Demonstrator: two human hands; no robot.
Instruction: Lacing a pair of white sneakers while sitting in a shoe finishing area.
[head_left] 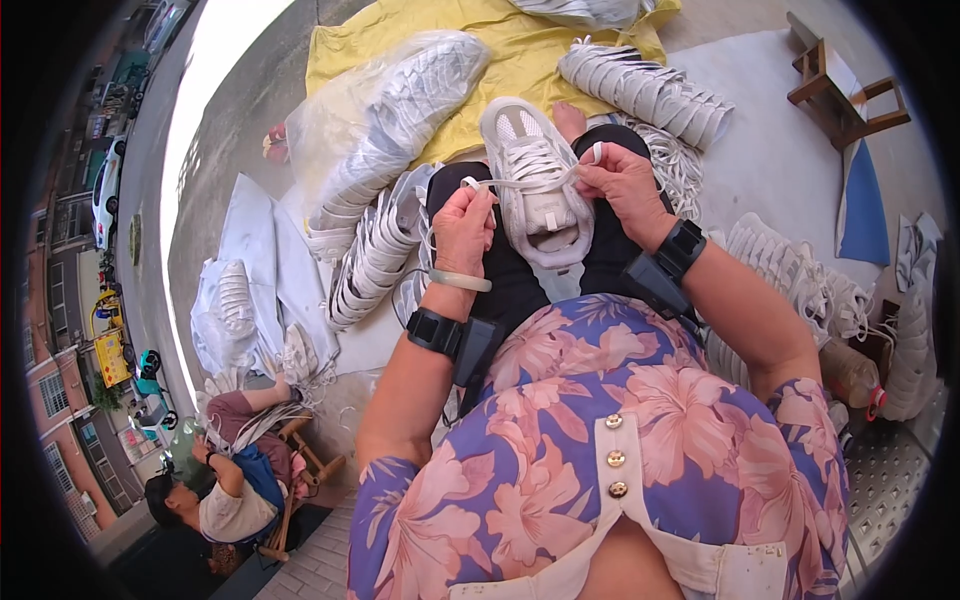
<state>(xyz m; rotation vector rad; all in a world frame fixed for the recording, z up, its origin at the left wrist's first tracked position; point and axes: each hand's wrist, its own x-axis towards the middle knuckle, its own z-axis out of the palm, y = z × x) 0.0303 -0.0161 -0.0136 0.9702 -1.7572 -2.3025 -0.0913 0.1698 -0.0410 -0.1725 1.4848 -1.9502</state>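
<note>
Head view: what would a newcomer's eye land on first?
The white shoe at upper centre, its laces held out to either side by the left hand and right hand. Then the floral shirt filling the lower centre, and the yellow sheet along the top.

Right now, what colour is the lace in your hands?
The lace is white, clearest in the head view.
</note>
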